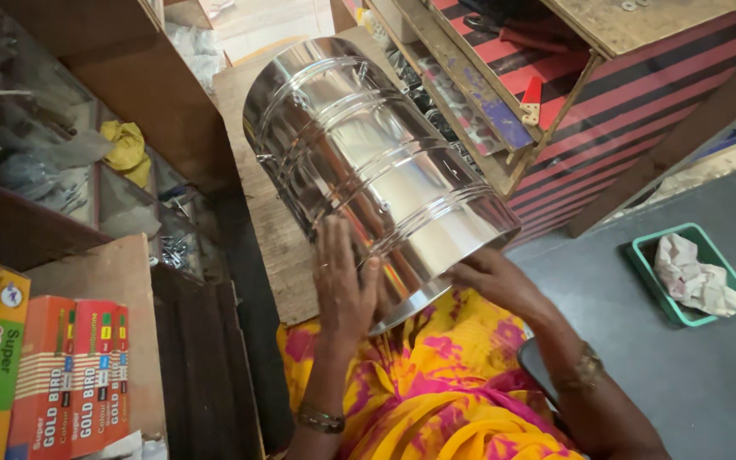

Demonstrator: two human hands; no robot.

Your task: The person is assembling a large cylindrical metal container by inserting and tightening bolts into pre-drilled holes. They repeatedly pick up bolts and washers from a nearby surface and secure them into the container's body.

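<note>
I am pressing my flat, open left hand (pixel 344 285) and right hand (pixel 489 277) on the steel drum (pixel 368 162), lying lengthwise along the board (pixel 267 230) (red and yellow boxes (pixel 61 375) at left).

A green plastic tray (pixel 642 255) is sitting on the grey floor (pixel 709 375) at the right, holding crumpled white paper (pixel 693 274). Red and orange cartons (pixel 70 375) are standing in a row at the lower left beside a brown cardboard box (pixel 104 281). A yellow cloth (pixel 127 149) is lying among clear plastic bags (pixel 36 166) on the left shelves. A red-and-black striped counter (pixel 632 111) is running along the upper right, with a red-handled tool (pixel 531 100) hanging at its wooden edge.
</note>
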